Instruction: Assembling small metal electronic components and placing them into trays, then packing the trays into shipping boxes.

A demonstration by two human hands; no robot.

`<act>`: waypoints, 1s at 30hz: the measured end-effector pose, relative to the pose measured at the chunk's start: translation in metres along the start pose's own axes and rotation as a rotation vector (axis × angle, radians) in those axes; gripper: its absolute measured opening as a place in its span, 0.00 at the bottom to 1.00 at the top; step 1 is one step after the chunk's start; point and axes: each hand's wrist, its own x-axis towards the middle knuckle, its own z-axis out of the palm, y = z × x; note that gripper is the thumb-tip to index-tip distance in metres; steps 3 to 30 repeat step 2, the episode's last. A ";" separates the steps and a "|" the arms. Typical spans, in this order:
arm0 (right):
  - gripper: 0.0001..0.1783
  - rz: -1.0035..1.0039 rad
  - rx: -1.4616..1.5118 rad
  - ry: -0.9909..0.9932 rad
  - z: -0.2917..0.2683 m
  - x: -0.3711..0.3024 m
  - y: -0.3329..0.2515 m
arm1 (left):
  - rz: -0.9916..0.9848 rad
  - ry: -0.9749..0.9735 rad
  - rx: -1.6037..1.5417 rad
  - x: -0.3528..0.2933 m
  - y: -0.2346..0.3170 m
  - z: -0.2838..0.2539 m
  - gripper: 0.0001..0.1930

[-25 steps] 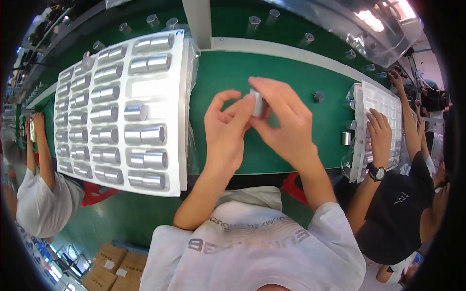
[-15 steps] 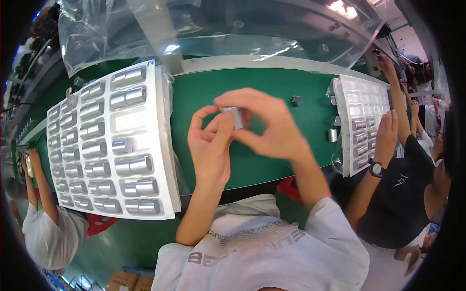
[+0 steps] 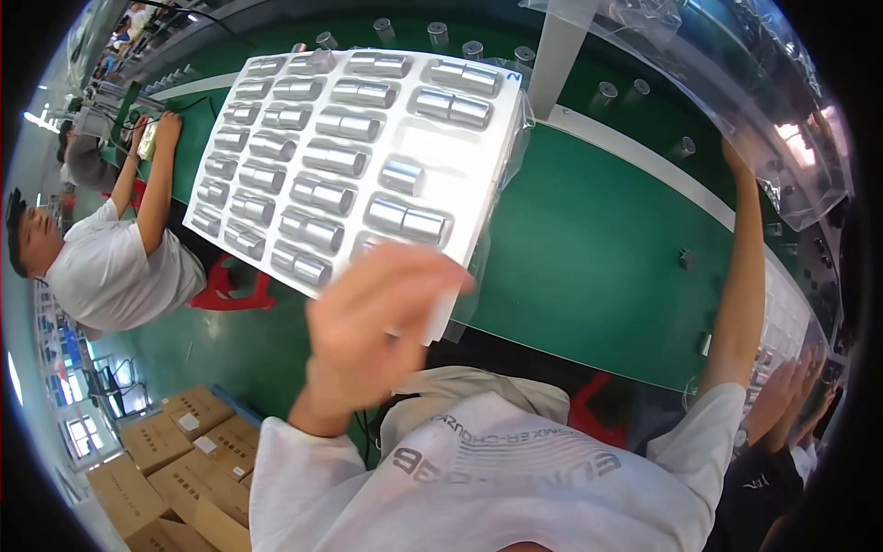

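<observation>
My left hand (image 3: 377, 317) is smeared by motion over the near right corner of a white tray (image 3: 469, 198); its fingers are bent, and I cannot make out anything in them. Rows of silver metal cylinders lie on their sides in the tray's pockets. One shorter cylinder (image 3: 403, 177) sits alone in the right column, below a bare pocket (image 3: 440, 140). My right arm stretches to the far right, where the right hand (image 3: 738, 158) reaches past the table's back edge, its fingers mostly hidden behind clear plastic sheeting (image 3: 777, 101).
Several small metal cylinders (image 3: 438, 35) stand behind the tray. A small dark part (image 3: 686, 258) lies on the green tabletop (image 3: 589, 248). Another white tray (image 3: 782, 308) is at the right, beside a co-worker's hands (image 3: 782, 396). A person (image 3: 115, 262) sits at left; cardboard boxes (image 3: 198, 465) stand below.
My hands were together around a metal cylinder and have parted: the left moved to the tray, the right far to the right. The view has turned left. That cylinder is no longer distinguishable.
</observation>
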 end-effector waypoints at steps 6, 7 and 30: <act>0.32 -0.219 -0.189 0.066 0.035 -0.009 -0.010 | 0.026 -0.008 0.335 0.015 -0.022 -0.022 0.21; 0.32 -0.219 -0.189 0.066 0.035 -0.009 -0.010 | 0.026 -0.008 0.335 0.015 -0.022 -0.022 0.21; 0.32 -0.219 -0.189 0.066 0.035 -0.009 -0.010 | 0.026 -0.008 0.335 0.015 -0.022 -0.022 0.21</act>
